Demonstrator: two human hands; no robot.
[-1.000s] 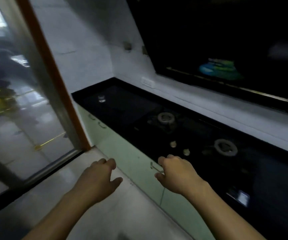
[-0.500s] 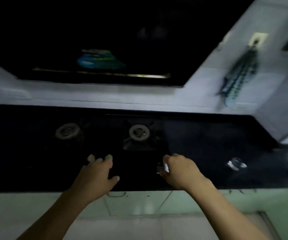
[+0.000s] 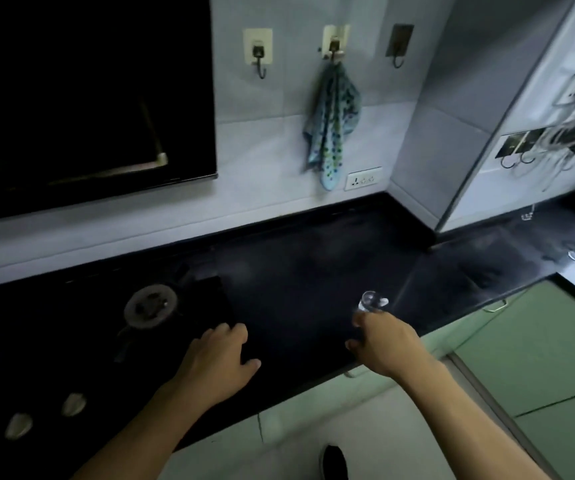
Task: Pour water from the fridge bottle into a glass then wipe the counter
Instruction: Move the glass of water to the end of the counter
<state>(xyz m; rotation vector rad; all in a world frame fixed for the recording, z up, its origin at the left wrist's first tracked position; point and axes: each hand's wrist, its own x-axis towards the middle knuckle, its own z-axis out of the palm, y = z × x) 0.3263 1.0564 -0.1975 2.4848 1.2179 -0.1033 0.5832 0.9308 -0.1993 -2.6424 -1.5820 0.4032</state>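
Glass (image 3: 372, 302), earlier off right, now sits just beyond my right hand (image 3: 384, 344); both hands empty, left hand (image 3: 218, 362) loosely spread.

The person has two bare forearms with no sleeve on them. The left hand (image 3: 222, 362) and the right hand (image 3: 384, 344) wear no glove, no ring and no watch. Near the bottom edge one dark shoe (image 3: 333, 460) with a rounded tip shows on the floor.
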